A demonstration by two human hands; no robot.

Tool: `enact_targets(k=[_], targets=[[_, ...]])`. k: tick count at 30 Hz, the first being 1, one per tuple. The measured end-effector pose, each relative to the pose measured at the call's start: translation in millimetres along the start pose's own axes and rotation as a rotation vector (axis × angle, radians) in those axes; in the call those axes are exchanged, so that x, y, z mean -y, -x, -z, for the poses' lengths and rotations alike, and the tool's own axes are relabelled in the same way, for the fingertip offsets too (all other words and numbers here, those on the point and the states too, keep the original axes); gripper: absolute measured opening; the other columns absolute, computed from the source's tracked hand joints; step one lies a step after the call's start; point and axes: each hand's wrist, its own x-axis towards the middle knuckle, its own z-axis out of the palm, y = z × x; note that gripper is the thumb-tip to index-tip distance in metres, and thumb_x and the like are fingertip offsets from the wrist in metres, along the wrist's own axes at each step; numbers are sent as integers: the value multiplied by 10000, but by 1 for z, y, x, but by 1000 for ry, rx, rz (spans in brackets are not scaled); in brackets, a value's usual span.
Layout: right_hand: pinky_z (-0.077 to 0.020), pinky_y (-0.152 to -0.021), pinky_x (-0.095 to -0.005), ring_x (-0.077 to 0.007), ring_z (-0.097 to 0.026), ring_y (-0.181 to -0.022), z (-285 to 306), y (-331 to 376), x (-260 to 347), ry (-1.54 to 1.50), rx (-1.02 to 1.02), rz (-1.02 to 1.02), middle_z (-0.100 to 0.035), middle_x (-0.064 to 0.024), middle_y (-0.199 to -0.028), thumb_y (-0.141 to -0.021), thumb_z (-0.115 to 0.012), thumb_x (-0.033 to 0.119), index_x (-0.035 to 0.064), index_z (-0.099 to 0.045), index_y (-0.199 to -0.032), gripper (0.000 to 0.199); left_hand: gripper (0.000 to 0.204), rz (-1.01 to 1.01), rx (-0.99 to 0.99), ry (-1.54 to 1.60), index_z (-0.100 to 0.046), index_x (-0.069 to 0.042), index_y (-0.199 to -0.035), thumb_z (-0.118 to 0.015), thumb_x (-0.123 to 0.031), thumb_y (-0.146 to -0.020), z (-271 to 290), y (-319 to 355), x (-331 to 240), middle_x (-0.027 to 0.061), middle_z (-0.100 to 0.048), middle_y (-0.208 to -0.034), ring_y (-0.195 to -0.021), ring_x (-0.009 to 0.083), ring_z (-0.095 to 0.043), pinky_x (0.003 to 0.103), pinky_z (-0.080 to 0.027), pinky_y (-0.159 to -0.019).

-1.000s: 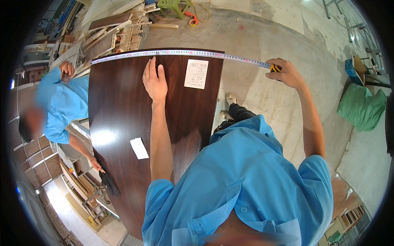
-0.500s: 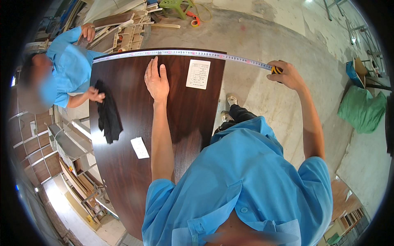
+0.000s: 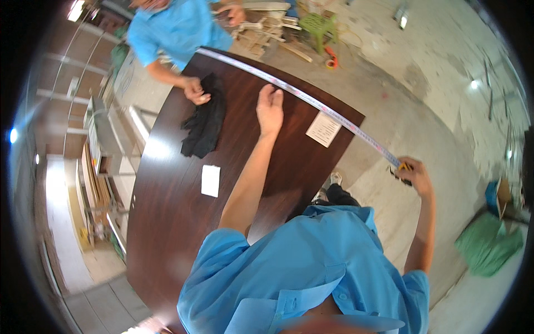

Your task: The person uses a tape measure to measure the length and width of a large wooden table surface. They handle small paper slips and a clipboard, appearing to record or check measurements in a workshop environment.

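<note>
My right hand, held out past the right end of a dark wood-grain tabletop, is closed around a yellow-and-black tape measure. Its pale blade runs out along the far edge of the top to the far left corner. Over the board, my left hand is open, fingers stretched toward the blade, fingertips close beside it; whether they touch it I cannot tell. A white printed sheet lies near the right end, and a blank-looking white slip lies nearer me.
Across the board a co-worker in a blue shirt rests a hand by a black cloth. Scrap wood, a green stool and an orange tape roll are on the floor beyond. A green sack sits at right.
My view has turned, so the board now slants down to the right. The co-worker's hand is now at the black cloth's upper end. My right hand still grips the tape measure.
</note>
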Motion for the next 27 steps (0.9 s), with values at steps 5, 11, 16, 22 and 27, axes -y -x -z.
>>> enact_targets(k=[5,11,16,22,27], targets=[[-402,-609,-296,-110,-534,-671,-6,-2,8,-126,74,-9,-616,-5,-751,-796,-778,194,18,-745,-1001,273,399,325,8,277,-573,16,-1312,-692,-226,-1018,-8,-1,-15,123,-692,-1099,-925,187,-684,327,-590,-786],[-370,-583,-280,-100,-519,-652,3,0,-10,-200,83,1,-607,-1,-762,-790,-785,185,2,-748,-1065,332,221,277,162,164,-720,-49,-1123,-694,-243,-1020,31,9,-42,31,-722,-1004,-893,136,-685,307,-549,-788],[-361,-565,-280,-94,-504,-628,37,22,-27,-143,75,-63,-594,1,-754,-770,-779,190,5,-748,-1081,362,264,18,136,-498,-753,-5,-1144,-756,-205,-972,157,64,-63,99,-769,-1096,-1033,177,-712,310,-533,-938],[-350,-551,-271,-90,-507,-619,71,61,-59,-110,167,-197,-584,16,-729,-704,-775,245,13,-753,-1075,438,787,348,4,-1252,-570,-60,-1408,-893,-368,-761,295,144,-55,245,-582,-1373,-1309,426,-535,552,-450,-1079],[-356,-528,-249,-77,-530,-619,80,52,-66,-128,321,-200,-645,-3,-752,-689,-759,244,17,-749,-1105,473,772,398,-10,-1096,-607,-29,-1354,-907,-368,-729,319,167,-23,237,-657,-1242,-1183,403,-629,494,-502,-1037]])
